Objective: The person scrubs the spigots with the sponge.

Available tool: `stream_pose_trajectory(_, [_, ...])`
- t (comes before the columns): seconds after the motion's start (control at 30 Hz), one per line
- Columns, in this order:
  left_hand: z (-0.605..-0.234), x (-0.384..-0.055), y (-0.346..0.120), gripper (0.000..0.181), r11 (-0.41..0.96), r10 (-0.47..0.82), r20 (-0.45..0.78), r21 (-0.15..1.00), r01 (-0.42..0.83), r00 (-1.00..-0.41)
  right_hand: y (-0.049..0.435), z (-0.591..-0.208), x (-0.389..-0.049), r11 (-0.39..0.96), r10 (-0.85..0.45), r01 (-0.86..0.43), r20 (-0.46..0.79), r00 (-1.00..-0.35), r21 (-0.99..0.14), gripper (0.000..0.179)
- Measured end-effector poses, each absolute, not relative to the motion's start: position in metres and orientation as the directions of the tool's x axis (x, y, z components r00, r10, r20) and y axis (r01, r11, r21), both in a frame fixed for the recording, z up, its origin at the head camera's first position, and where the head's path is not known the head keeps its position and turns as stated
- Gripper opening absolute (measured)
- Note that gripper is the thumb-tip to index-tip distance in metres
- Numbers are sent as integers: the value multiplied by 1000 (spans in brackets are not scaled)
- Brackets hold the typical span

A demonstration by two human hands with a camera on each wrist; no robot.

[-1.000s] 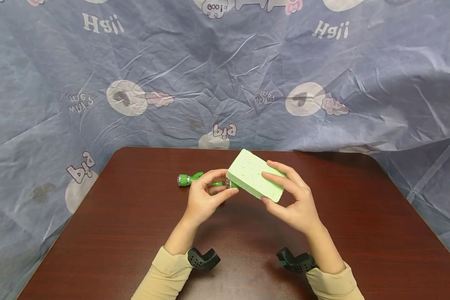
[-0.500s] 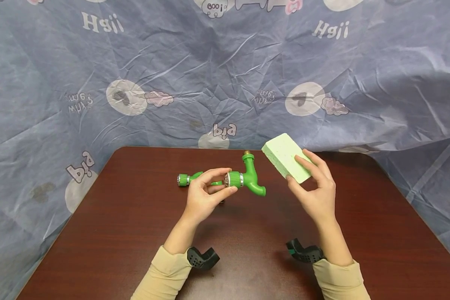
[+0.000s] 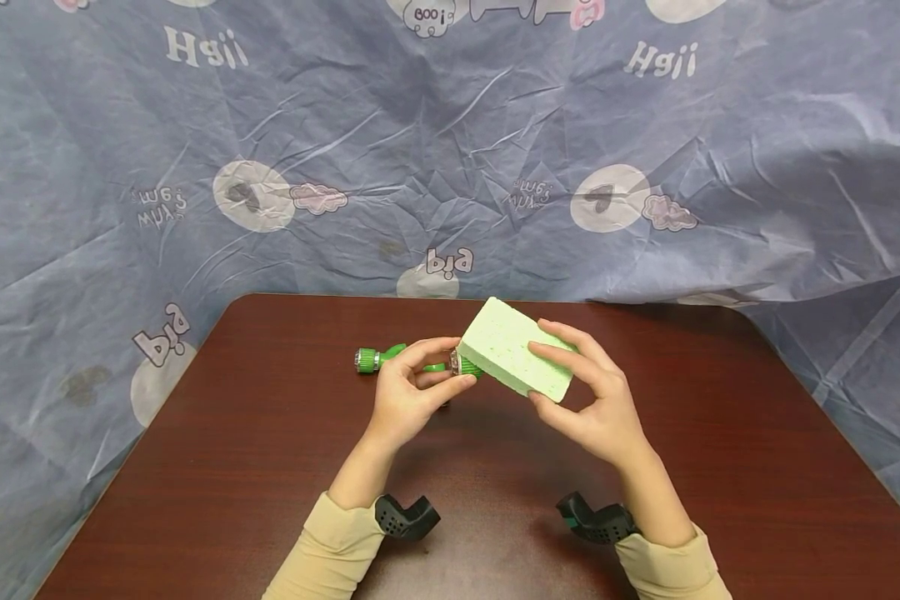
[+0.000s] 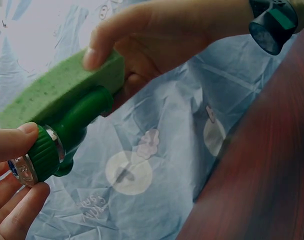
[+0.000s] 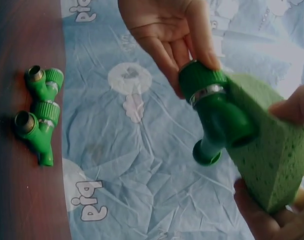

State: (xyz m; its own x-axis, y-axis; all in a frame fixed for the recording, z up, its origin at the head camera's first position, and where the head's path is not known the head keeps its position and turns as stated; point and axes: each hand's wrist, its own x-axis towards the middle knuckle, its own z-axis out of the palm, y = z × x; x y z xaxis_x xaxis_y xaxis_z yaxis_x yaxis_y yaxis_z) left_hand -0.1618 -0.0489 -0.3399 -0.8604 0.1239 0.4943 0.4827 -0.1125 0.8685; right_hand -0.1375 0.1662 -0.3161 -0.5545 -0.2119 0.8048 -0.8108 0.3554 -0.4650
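My left hand (image 3: pixel 405 396) pinches the ribbed green knob of a plastic water tap (image 5: pixel 219 115) between thumb and fingers, holding it up over the table. Its chrome-ringed knob end faces left; in the head view the sponge covers most of the body. A pale green block sponge (image 3: pixel 517 350) is gripped by the thumb and fingers of my right hand (image 3: pixel 607 404). It lies tilted along the tap's body, its flat face against it in the left wrist view (image 4: pixel 67 85).
Two more green taps (image 5: pixel 39 140) lie on the dark red-brown table (image 3: pixel 270 467), partly behind my left hand in the head view. A wrinkled blue printed cloth (image 3: pixel 420 125) hangs behind the table's far edge. Black devices (image 3: pixel 596 521) sit at both wrists.
Half a second ago the sponge was off to the right with the whole tap showing. My right hand has brought it back left over the tap. My left hand has stayed put.
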Motion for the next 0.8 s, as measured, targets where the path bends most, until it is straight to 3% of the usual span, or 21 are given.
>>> stream_pose_trajectory(0.33, [-361,-177,-52,43,-165,102,530,844,511,-842,183,-319,-143,530,54,-614,746,-664,-585,40])
stream_pose_trajectory(0.57, [-362,-179,-54,42,-185,94,552,827,530,-828,192,-318,-143,532,-58,-591,671,-739,-606,41])
stream_pose_trajectory(0.8, [-362,-180,-56,42,-197,109,526,843,500,-844,194,-317,-141,489,-108,-632,677,-728,-601,40])
